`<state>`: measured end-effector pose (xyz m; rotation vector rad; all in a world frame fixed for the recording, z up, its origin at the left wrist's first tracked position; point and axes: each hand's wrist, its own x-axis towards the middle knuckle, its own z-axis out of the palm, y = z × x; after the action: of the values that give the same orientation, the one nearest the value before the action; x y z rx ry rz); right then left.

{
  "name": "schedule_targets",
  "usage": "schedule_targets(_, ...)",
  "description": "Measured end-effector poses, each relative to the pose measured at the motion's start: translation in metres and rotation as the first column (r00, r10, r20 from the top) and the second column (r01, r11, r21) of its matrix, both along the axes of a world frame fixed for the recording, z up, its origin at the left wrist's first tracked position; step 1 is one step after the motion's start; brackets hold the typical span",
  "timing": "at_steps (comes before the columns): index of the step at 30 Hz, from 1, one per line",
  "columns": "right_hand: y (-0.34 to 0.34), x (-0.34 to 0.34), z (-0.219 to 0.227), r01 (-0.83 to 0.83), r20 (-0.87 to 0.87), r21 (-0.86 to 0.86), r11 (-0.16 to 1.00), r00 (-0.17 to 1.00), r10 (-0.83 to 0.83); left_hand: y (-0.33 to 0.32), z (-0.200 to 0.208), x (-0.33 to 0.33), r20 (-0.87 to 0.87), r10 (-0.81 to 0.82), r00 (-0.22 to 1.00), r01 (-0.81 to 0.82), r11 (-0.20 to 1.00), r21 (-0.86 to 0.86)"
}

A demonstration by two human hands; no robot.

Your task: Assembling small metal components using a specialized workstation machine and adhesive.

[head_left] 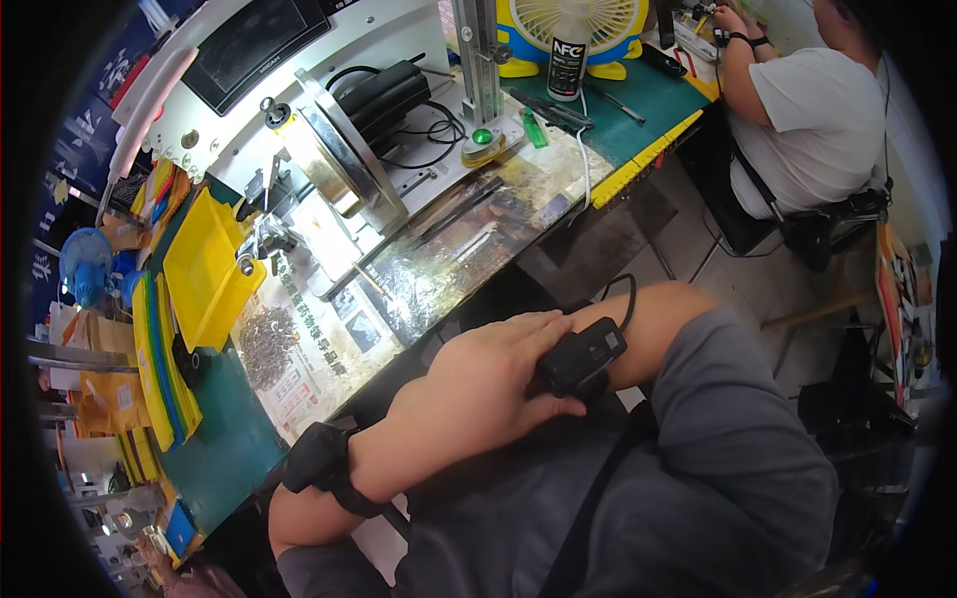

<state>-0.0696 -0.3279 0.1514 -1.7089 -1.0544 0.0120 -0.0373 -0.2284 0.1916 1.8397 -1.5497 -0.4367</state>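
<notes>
My left hand [483, 374] lies across my right wrist in front of my body. Its fingers and thumb close round the near side of a small black wrist device [586, 356] strapped there, from which a thin black cable loops up. A similar black wrist device [321, 460] is strapped to my left wrist. Coming in from the right in a grey sleeve, my right forearm [658, 324] runs under the left hand. That left hand and arm hide my right hand, so its fingers do not show. Both arms are on the near side of the workbench edge.
A white machine with a dark screen [249, 50] and a large metal wheel [344, 149] stands on the workbench. Yellow trays [204, 269] are at left. A bottle [568, 65] and yellow fan [578, 20] stand behind. A person in a white shirt [817, 120] sits at right.
</notes>
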Motion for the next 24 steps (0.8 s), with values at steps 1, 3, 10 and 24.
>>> schedule_targets(1, 0.001, 0.001, -0.002, 0.002, 0.009, -0.021, 1.000, 1.000, -0.002, 0.001, -0.002, 0.002, -0.010, 0.007, 1.000, -0.006, 1.000, 0.026)
schedule_targets(3, 0.002, 0.001, -0.002, 0.007, 0.030, -0.051, 0.999, 1.000, -0.006, 0.004, -0.005, 0.002, 0.000, 0.011, 1.000, -0.011, 1.000, 0.014)
schedule_targets(10, 0.007, 0.011, -0.004, 0.021, 0.069, -0.115, 0.993, 0.998, -0.014, 0.004, 0.004, 0.025, -0.255, 0.167, 0.952, -0.068, 0.932, 0.356)
schedule_targets(24, 0.017, 0.030, -0.020, -0.011, 0.057, -0.209, 0.978, 0.998, 0.024, 0.043, 0.021, 0.028, 0.098, 0.181, 0.979, -0.174, 0.982, -0.076)
